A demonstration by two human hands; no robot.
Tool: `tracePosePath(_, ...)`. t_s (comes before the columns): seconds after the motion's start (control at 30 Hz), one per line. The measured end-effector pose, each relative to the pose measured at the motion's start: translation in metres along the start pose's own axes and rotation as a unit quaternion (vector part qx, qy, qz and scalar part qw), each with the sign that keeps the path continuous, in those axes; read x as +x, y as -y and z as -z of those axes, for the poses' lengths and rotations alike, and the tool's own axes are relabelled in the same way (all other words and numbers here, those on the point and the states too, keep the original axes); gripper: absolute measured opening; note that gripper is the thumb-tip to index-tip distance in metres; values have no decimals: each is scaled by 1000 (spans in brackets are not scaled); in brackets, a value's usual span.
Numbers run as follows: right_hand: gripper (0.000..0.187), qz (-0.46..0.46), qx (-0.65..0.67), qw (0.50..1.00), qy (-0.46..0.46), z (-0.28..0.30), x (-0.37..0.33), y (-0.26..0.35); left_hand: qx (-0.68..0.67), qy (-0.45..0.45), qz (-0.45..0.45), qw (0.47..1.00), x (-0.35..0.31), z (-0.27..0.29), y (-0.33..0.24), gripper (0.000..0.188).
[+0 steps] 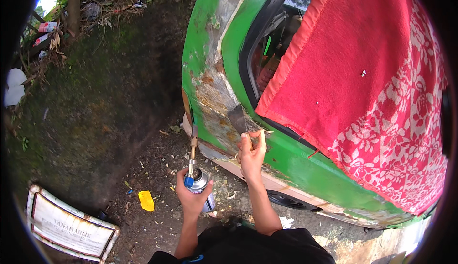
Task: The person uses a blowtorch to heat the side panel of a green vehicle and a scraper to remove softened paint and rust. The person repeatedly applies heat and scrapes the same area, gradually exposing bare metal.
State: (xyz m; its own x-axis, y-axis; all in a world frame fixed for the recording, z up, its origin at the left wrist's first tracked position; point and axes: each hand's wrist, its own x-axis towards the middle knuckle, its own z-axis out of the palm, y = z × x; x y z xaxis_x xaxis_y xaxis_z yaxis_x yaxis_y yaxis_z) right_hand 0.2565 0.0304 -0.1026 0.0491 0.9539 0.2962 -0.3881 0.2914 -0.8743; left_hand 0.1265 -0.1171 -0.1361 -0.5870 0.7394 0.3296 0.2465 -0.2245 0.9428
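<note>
Left hand: fingers curled firmly around the top of a silver metal gas canister, presumably so that its brass-tubed torch head projects clear of the skin, toward the weathered green car body. Right hand: fingers nearly closed on the handle of a flat grey metal scraper, leaving its blade free over the car's rust-brown bare patch; edge contact cannot be judged. A red floral cloth drapes alongside, apparently as a cover.
</note>
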Motion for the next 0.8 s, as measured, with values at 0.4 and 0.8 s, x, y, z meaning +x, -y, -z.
tracePosePath(0.4,21,27,5,1000,-6,-17,14,0,3,-2,-10,1000,-6,5,-8,61)
tracePosePath(0.8,20,-56,36,997,-37,22,-25,3,-6,0,-11,1000,-2,0,4,61)
